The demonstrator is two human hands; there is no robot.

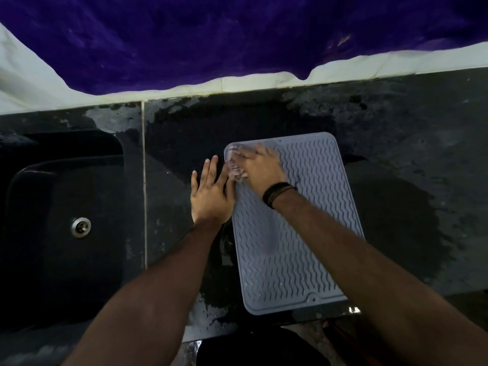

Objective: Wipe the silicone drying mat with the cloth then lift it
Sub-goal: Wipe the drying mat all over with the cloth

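A grey silicone drying mat (293, 233) with wavy ridges lies on the dark wet counter, its near end at the counter's front edge. My right hand (260, 165) presses a pale cloth (235, 165) onto the mat's far left corner; the cloth is blurred and mostly hidden under the fingers. My left hand (211, 194) lies flat, fingers straight, on the counter and against the mat's left edge. A dark band circles the right wrist.
A dark sink (66, 220) with a metal drain (80, 227) sits to the left. A purple cloth (211, 35) over white fabric hangs along the back of the counter (409, 154). Wet patches surround the mat.
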